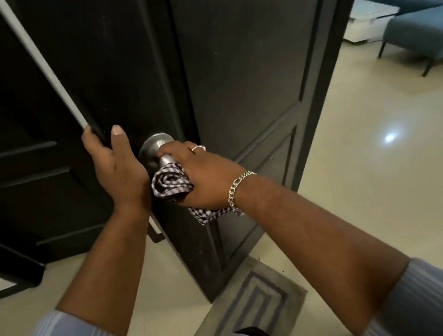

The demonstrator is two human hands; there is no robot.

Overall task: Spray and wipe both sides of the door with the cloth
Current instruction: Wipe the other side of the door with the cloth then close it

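1. Checked cloth [172, 186] sits bunched in the right hand [201, 175], fingers curled round it and the steel knob [153, 148].
2. Left hand [117, 166] clasps the black door [230, 69] edge beside that grip.
3. No spray bottle visible; wiping progress can't be judged, probably turning sides.

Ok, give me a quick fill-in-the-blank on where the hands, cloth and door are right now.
1. The left hand grips the ____ of the dark door.
2. The right hand holds the checked ____ bunched against the metal knob.
3. A chain ____ sits on the right wrist.
4. Under the door's bottom corner lies a grey ____ on the floor.

Missing words: edge; cloth; bracelet; mat
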